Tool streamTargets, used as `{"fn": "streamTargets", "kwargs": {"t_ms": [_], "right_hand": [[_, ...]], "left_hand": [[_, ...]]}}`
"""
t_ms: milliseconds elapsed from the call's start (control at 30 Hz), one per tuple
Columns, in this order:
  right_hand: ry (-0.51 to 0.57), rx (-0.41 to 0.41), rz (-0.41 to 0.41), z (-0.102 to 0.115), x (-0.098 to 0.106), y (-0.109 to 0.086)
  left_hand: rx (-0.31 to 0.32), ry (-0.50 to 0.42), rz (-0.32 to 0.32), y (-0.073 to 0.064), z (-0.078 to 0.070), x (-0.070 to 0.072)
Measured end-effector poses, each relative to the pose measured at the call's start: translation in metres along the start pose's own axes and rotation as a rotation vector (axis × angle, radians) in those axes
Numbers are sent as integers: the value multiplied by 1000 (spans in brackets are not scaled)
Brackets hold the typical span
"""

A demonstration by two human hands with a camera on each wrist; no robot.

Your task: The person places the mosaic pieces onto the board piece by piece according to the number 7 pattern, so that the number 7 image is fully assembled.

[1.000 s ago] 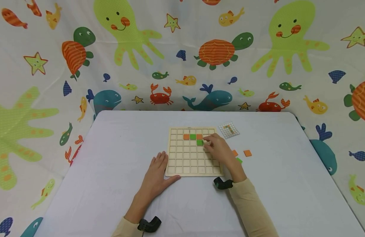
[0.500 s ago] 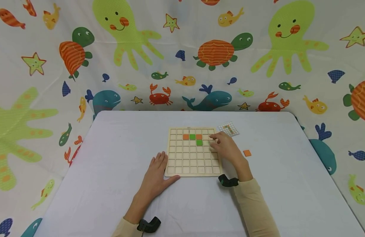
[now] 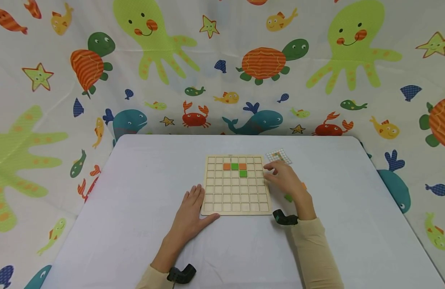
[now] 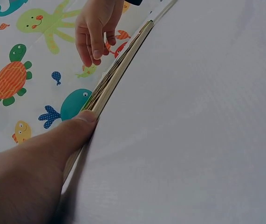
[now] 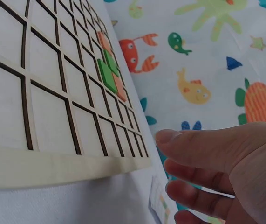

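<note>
White cloth printed with octopuses, turtles and crabs [image 3: 237, 24] hangs behind a white-covered table [image 3: 117, 180]. On the table we find a pale wooden grid board [image 3: 231, 196], lying flat between the two hands. Second row from its far edge: an orange square tile [image 3: 227, 166], a green square tile [image 3: 235, 166], then another orange square tile [image 3: 242, 166]; a second green square tile [image 3: 243, 173] sits directly nearer us, below that last one.

Left hand [image 3: 188, 212] lies spread, fingers straight along the board's left edge, thumb touching its near edge; it grips nothing we can see. Right hand [image 3: 285, 178] hovers just beyond the right edge, fingers loosely bent and apart from the thumb, holding nothing visible to us. Near its wrist, a loose green tile [image 3: 288, 198] and a partly hidden orange tile [image 3: 304, 186]. Behind its fingers we note a small white gridded card [image 3: 279, 154].
</note>
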State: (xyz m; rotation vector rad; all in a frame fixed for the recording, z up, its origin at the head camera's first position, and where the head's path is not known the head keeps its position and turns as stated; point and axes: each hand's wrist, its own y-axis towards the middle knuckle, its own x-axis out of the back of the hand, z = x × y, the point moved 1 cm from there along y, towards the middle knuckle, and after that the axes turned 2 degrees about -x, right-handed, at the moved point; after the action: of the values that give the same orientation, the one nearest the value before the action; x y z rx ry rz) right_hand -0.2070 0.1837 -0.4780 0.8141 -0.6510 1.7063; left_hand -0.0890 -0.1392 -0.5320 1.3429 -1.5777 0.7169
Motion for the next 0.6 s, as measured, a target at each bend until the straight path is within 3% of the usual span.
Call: {"fn": "streamTargets", "kwargs": {"t_ms": [300,600], "right_hand": [[31,-150,73,-5,8,-3],[30,-146,74,-13,13,-6]], "left_hand": [[0,-8,1,0,0,0],[-2,-3,-5,0,-1,1]]}}
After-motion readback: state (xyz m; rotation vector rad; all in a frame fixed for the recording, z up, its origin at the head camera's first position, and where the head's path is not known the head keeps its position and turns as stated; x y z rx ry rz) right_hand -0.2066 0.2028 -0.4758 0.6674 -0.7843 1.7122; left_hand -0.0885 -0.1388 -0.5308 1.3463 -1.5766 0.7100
